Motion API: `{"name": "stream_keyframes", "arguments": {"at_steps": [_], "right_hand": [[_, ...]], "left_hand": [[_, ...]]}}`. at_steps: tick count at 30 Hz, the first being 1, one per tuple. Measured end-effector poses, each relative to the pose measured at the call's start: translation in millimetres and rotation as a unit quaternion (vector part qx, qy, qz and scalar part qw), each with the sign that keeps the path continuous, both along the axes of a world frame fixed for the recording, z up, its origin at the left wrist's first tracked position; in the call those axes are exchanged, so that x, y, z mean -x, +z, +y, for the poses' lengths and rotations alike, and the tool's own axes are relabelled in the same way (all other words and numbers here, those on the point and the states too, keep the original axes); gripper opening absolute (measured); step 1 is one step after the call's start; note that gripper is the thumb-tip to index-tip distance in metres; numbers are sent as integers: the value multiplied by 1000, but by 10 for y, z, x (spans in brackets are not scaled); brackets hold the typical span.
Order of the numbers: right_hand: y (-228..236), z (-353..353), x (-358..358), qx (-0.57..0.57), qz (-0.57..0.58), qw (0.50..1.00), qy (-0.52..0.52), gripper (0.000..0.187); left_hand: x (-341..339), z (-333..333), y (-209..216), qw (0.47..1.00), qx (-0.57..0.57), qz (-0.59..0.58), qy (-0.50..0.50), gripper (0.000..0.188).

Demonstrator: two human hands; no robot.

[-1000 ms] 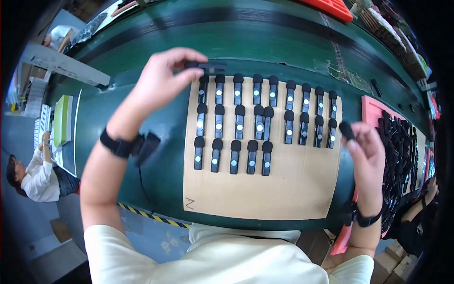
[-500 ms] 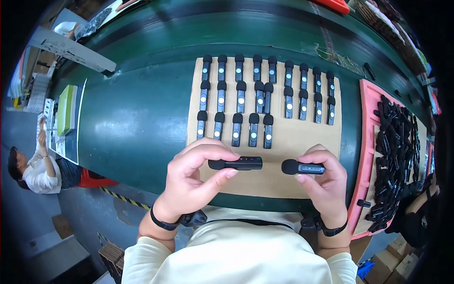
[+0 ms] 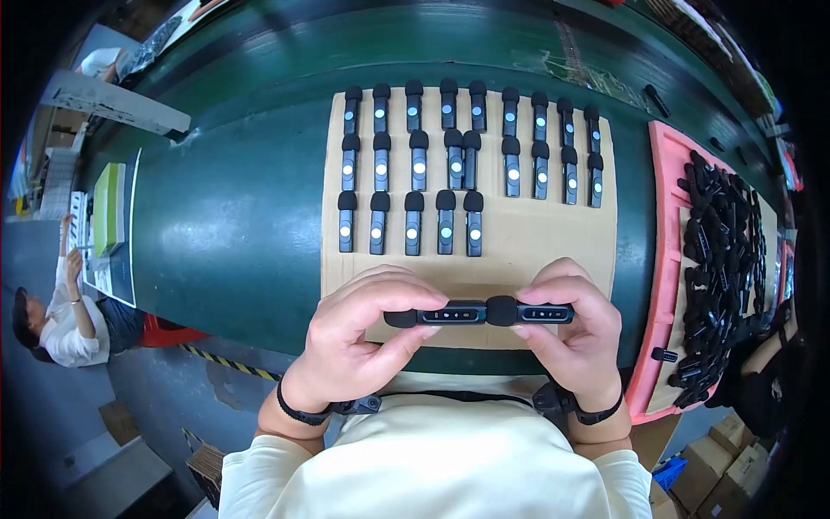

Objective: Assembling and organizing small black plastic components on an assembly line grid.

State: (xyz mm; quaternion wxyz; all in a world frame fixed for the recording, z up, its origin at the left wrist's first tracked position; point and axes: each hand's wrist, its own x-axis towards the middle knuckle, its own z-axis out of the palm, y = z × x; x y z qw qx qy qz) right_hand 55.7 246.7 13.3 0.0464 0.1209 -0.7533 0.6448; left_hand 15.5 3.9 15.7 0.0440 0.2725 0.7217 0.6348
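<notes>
Both hands hold small clip-on microphones over the near edge of the cardboard sheet (image 3: 553, 246), which lies on the green surface (image 3: 225, 216). The left hand (image 3: 359, 333) pinches the left microphone (image 3: 437, 317) between thumb and fingers; the right hand (image 3: 575, 333) pinches the right microphone (image 3: 532, 312) the same way. Each mic is a slim black bar with a rounded foam cap at its left end, so both long axes run left to right, parallel to the sheet's near edge. The right mic's foam cap touches the left mic's bare end, making one straight line.

On the sheet's far half lie three rows of the same black microphones (image 3: 450, 164), upright with foam caps toward the far edge, each showing a pale round dot: about nine, nine and five, some twenty-three. At the surface's right edge a pink foam tray (image 3: 661, 259) holds a loose heap of black microphones (image 3: 722, 251), too many to count.
</notes>
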Motion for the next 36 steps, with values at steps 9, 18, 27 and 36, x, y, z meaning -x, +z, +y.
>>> {"name": "stream_keyframes", "arguments": {"at_steps": [9,18,27,36], "right_hand": [[-16,28,47,-38,53,998,4,32],[-27,25,49,-43,53,998,7,32],[-29,22,45,-40,49,998,4,31],[-28,49,9,21,49,999,10,31]], "left_hand": [[16,11,-3,999,26,29,5,31],[-3,8,-16,999,29,19,3,23],[22,18,12,999,28,33,2,23],[52,104,58,995,71,71,0,28]]}}
